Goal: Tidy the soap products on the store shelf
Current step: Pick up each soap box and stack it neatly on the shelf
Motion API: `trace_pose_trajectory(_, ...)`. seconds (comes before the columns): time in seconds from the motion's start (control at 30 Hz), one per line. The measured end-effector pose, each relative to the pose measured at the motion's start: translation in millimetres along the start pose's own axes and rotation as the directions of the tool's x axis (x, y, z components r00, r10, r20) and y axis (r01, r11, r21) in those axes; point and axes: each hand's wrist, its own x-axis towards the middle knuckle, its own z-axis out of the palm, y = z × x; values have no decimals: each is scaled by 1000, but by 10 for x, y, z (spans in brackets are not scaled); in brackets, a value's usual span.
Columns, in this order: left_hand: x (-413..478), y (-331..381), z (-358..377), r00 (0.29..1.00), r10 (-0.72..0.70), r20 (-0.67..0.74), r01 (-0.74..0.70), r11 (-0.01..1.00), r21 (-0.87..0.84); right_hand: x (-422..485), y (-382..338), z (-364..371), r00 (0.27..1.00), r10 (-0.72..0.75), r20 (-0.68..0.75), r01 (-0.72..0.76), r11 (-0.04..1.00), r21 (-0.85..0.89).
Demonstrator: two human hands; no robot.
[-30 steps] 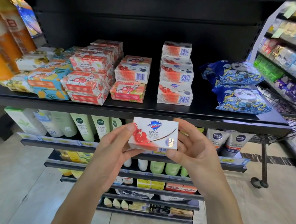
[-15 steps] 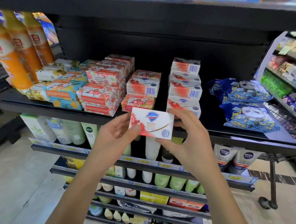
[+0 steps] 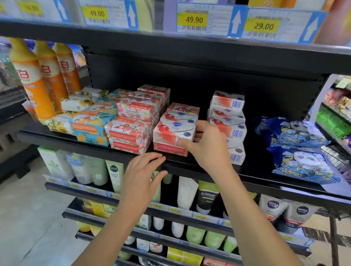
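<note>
Two hands: a second ago both held the soap box out in front of the shelf; now only one does.
Left hand [image 3: 143, 172]: it has let go and hangs just under the shelf edge, fingers loose and a bit spread, holding nothing.
Soap box [image 3: 173, 133]: it is now up on the shelf, on top of a pink box [image 3: 169, 150] in the middle pile, front facing out. One more box like it sits behind.
Right hand [image 3: 205, 148]: it keeps hold of the box's right end, thumb on the front corner, fingers curled round the side.
What it means: the box looks almost put away. I think it needs only a small push to sit straight, and then the hand can let go. Other piles look crooked, so the tidying is likely not done.
Shelf [image 3: 79, 143]: black, flat and deep, with a dark back wall.
On the shelf: tall orange bottles [image 3: 35, 85] at the far left, then mixed soap piles [image 3: 128, 124] in yellow, blue and pink, some turned askew. A tall white and red pile [image 3: 226, 125] stands just beside the right hand. Blue panda packs [image 3: 297, 149] lie well apart on the right.
Above: yellow price tags [image 3: 194, 19] hang along the next shelf up.
Below: tubes [image 3: 207, 197] and small boxes fill the lower shelves.
Room: grey floor [image 3: 11, 224] at the left, another full rack [image 3: 347, 119] at the far right.
</note>
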Motion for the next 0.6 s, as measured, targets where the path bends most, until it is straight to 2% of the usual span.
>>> trace_pose_trajectory(0.2, -29, -8, 36, 999, -27, -24, 24, 995, -94, -83, -87, -162, 1000, -25, -7, 25, 1000, 10)
trace_pose_trajectory(0.27, -31, -7, 42, 999, -36, -17, 34, 993, -109, -87, -48, -370, 996, -31, -80, 31, 999, -6)
trace_pose_trajectory(0.37, -33, -11, 53, 999, -48, -20, 45, 991, -124, 89, 192, -672, 978, -32, -205, 1, 989, -149)
trace_pose_trajectory(0.43, -31, -1, 57, 998, -64, -21, 60, 988, -140, 211, 353, -811, 984, 51, -171, -84, 978, -190)
trace_pose_trajectory(0.53, -25, -1, 60, 996, -82, -17, 79, 986, -148, 298, 511, -889, 986, 160, -42, -163, 984, -71)
trace_pose_trajectory(0.6, -27, 2, 61, 996, -84, -14, 81, 985, -152, 313, 596, -868, 985, 171, -11, -171, 985, -2)
